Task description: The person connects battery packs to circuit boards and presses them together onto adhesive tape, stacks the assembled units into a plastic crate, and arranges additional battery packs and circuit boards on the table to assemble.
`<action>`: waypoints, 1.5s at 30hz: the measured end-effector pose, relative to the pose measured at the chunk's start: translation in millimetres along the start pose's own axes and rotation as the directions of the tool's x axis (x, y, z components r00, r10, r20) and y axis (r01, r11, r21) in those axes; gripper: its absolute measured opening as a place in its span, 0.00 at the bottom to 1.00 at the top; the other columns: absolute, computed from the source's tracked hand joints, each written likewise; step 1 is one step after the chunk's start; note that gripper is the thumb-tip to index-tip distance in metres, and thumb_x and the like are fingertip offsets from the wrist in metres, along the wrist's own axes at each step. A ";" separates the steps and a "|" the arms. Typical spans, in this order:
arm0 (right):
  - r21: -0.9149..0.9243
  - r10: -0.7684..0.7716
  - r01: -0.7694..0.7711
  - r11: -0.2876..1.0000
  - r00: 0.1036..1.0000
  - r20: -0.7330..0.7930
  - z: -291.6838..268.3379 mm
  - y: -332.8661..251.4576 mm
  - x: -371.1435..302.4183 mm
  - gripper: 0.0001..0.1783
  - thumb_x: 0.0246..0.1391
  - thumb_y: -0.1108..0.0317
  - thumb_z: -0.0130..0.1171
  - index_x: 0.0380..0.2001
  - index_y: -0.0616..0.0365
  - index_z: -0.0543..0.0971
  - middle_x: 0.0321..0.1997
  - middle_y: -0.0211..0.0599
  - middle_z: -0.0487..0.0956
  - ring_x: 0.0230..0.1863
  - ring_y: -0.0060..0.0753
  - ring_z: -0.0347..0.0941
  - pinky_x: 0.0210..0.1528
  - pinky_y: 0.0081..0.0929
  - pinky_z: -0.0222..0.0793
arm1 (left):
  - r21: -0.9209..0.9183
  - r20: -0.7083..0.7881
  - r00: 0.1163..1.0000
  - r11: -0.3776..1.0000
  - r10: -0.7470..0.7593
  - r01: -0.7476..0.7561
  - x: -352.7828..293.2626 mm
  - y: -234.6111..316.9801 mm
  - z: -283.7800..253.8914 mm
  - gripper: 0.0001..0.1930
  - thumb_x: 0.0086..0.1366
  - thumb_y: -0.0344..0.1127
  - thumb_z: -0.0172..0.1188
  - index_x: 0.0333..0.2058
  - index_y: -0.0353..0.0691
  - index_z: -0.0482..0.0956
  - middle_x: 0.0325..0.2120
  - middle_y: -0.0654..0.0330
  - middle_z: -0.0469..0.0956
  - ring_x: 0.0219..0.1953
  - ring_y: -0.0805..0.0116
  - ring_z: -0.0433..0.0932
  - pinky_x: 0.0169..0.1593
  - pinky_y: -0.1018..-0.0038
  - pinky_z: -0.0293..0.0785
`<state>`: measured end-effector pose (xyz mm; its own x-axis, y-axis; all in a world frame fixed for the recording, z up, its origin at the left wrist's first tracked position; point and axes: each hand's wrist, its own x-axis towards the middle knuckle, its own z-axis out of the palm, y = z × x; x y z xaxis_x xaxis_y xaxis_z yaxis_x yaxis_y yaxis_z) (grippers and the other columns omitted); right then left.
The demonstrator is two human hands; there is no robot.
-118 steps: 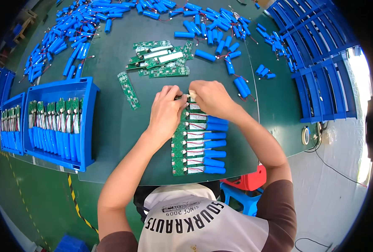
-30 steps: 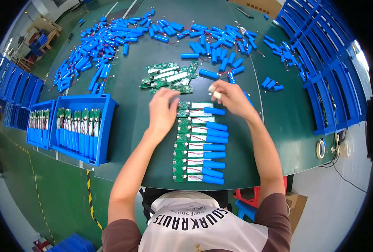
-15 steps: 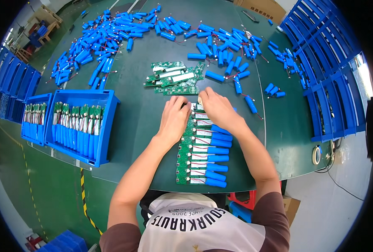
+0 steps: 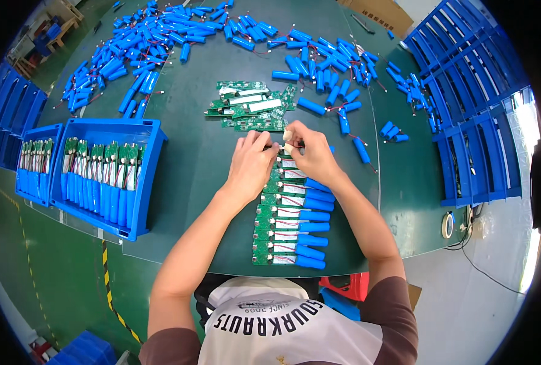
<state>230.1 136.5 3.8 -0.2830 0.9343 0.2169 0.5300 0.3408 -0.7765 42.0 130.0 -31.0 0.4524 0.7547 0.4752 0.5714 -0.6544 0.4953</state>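
My left hand (image 4: 252,161) has its fingers curled and closed at the end of a green circuit board at the far end of a row, largely hiding it. My right hand (image 4: 314,157), with pale covers on thumb and forefinger, bends its fingers together over the same spot. What lies between those fingertips is too small to make out. Toward me runs the row of green circuit boards (image 4: 263,234), with white labels and thin red wires leading to blue cylindrical batteries (image 4: 314,216). Just beyond my hands lies a pile of loose circuit boards (image 4: 252,108).
Loose blue batteries (image 4: 161,39) with wires cover the table's far side. At left, a blue bin (image 4: 142,201) and a smaller blue bin (image 4: 54,137) hold upright board-and-battery sets. Blue racks (image 4: 471,109) stand at right, near a tape roll (image 4: 447,225).
The view has shifted slightly. My right thumb and forefinger have lifted and curled in at the board's end, while my left hand stays at the same board.
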 end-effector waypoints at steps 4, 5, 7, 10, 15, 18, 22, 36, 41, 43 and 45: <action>-0.089 0.002 -0.003 0.996 1.000 -0.015 0.7 -2.5 6.2 0.14 0.46 0.84 0.56 0.37 0.61 0.71 0.26 0.48 0.76 0.29 0.54 0.77 0.31 0.42 0.70 | -0.011 0.018 1.000 1.000 0.001 -0.001 3.2 -0.9 -1.0 0.10 0.60 0.27 0.64 0.41 0.35 0.85 0.38 0.60 0.73 0.46 0.60 0.71 0.49 0.63 0.68; -0.116 0.037 -0.036 0.993 0.999 0.008 -1.0 -3.1 10.6 0.14 0.45 0.84 0.56 0.37 0.61 0.71 0.25 0.49 0.76 0.30 0.55 0.77 0.32 0.43 0.70 | -0.022 0.003 1.000 1.000 0.000 0.000 4.7 -0.4 -1.8 0.09 0.60 0.26 0.64 0.40 0.35 0.85 0.37 0.60 0.73 0.45 0.60 0.71 0.47 0.64 0.68; -0.159 0.061 -0.061 0.985 0.998 -0.006 -1.4 0.0 21.8 0.13 0.43 0.81 0.58 0.35 0.61 0.73 0.25 0.50 0.77 0.31 0.59 0.78 0.34 0.48 0.70 | -0.037 -0.011 1.000 0.999 0.002 -0.002 4.9 0.0 -2.1 0.09 0.60 0.25 0.64 0.40 0.36 0.85 0.36 0.60 0.74 0.43 0.60 0.72 0.45 0.64 0.67; -0.340 0.153 -0.129 0.932 0.987 0.045 -1.3 -5.2 31.8 0.11 0.41 0.78 0.59 0.33 0.61 0.74 0.26 0.53 0.79 0.34 0.62 0.78 0.36 0.51 0.71 | -0.039 -0.035 0.999 0.999 0.008 -0.010 4.1 -0.9 -1.1 0.08 0.60 0.25 0.64 0.39 0.36 0.85 0.35 0.60 0.74 0.43 0.60 0.72 0.45 0.64 0.67; -0.328 0.250 -0.251 0.911 0.967 -0.048 2.1 -5.1 26.5 0.11 0.38 0.77 0.58 0.31 0.61 0.74 0.23 0.46 0.79 0.31 0.53 0.80 0.33 0.42 0.70 | -0.060 -0.051 0.999 0.998 0.009 -0.013 3.2 -2.6 1.7 0.09 0.59 0.25 0.65 0.39 0.36 0.86 0.36 0.60 0.74 0.43 0.59 0.72 0.46 0.64 0.68; -0.390 0.244 -0.289 0.875 0.956 -0.162 14.4 -10.6 22.4 0.12 0.37 0.77 0.58 0.31 0.60 0.74 0.23 0.45 0.80 0.30 0.50 0.80 0.32 0.42 0.70 | -0.075 -0.046 0.999 0.997 -0.017 0.014 0.2 -2.7 0.1 0.09 0.57 0.25 0.65 0.38 0.37 0.86 0.36 0.60 0.75 0.44 0.59 0.73 0.46 0.63 0.68; -0.361 0.257 -0.282 0.889 0.959 -0.117 13.5 -12.8 20.2 0.12 0.38 0.79 0.58 0.32 0.60 0.73 0.23 0.44 0.79 0.30 0.50 0.80 0.32 0.42 0.70 | -0.078 -0.052 0.999 0.997 -0.015 0.011 0.6 -4.6 1.4 0.09 0.57 0.25 0.65 0.38 0.37 0.86 0.36 0.60 0.75 0.44 0.59 0.72 0.46 0.64 0.68; -0.478 -0.202 0.026 0.878 0.925 -0.320 0.6 -21.0 -33.5 0.19 0.51 0.75 0.63 0.47 0.58 0.74 0.42 0.47 0.78 0.47 0.51 0.74 0.49 0.46 0.70 | -0.088 -0.062 0.998 0.996 -0.032 0.027 0.8 -4.4 -0.3 0.06 0.60 0.28 0.66 0.37 0.38 0.87 0.35 0.62 0.77 0.44 0.60 0.74 0.46 0.65 0.67; -0.633 0.091 -0.505 0.587 0.818 -0.568 -95.3 35.9 -96.1 0.26 0.50 0.68 0.69 0.51 0.59 0.72 0.42 0.48 0.79 0.44 0.50 0.75 0.44 0.45 0.71 | -0.196 -0.106 0.992 0.980 -0.063 0.042 1.5 -6.5 3.0 0.07 0.57 0.27 0.69 0.35 0.36 0.85 0.36 0.61 0.78 0.45 0.59 0.75 0.49 0.65 0.70; -0.373 0.324 -0.590 0.716 0.754 -0.571 -113.1 46.3 -99.9 0.29 0.49 0.67 0.71 0.52 0.59 0.71 0.41 0.44 0.80 0.38 0.41 0.75 0.39 0.38 0.72 | -0.242 -0.139 0.987 0.969 -0.081 0.046 2.7 -7.0 0.8 0.07 0.56 0.27 0.70 0.34 0.36 0.85 0.36 0.60 0.79 0.44 0.59 0.76 0.49 0.65 0.71; 0.363 0.663 -0.555 0.748 0.646 -0.378 -128.6 54.7 -103.3 0.29 0.52 0.67 0.72 0.54 0.59 0.70 0.39 0.42 0.82 0.31 0.24 0.75 0.31 0.23 0.70 | -0.355 -0.217 0.948 0.924 -0.232 0.145 2.7 -2.4 -6.8 0.07 0.54 0.27 0.71 0.32 0.35 0.83 0.35 0.58 0.80 0.42 0.57 0.79 0.47 0.65 0.74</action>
<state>391.2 72.2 15.0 0.4709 0.8691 -0.1512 0.2634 -0.3021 -0.9162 37.2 133.2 -26.0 0.1474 0.8572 0.4934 0.3502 -0.5117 0.7845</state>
